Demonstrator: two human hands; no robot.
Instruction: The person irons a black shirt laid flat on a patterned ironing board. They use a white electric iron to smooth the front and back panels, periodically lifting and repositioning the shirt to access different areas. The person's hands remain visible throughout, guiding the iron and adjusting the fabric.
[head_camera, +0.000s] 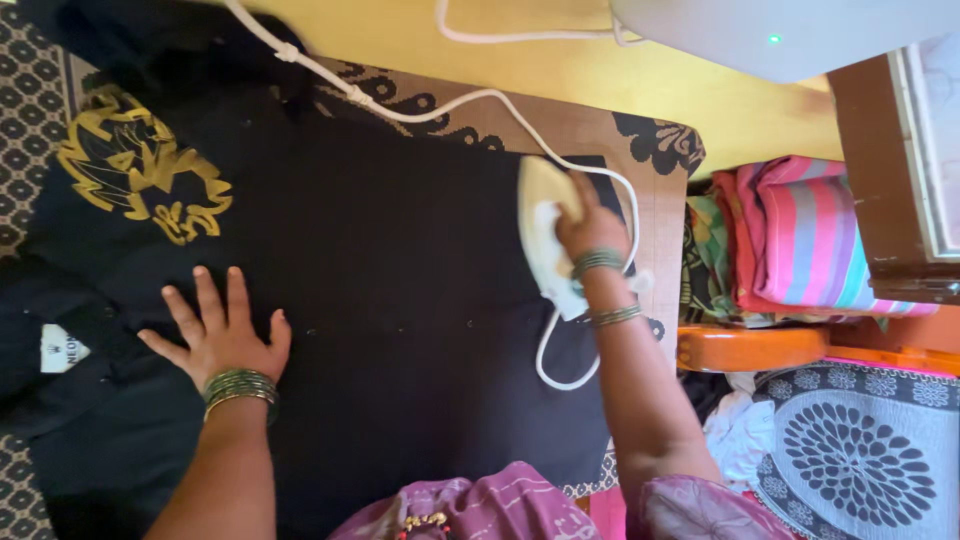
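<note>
The left hand (222, 338) lies flat, fingers spread and grip released, pressing on a black shirt (400, 300) (gold embroidery (140, 170) beyond the fingertips, a white label (62, 348) just left of them). Well to its right, the right hand (590, 228) has its grip clenched around a white electric iron (545, 235) resting on the shirt, its cord (420, 108) trailing away. Right of that hand sits folded striped cloth (800, 235).

left hand (222, 338) lies flat, palm down, fingers spread and pointing away from the body, forearm bare and straight behind it. right hand (590, 225) is closed in a fist-like grip, knuckles up, wrist slightly bent, forearm extended forward.
</note>
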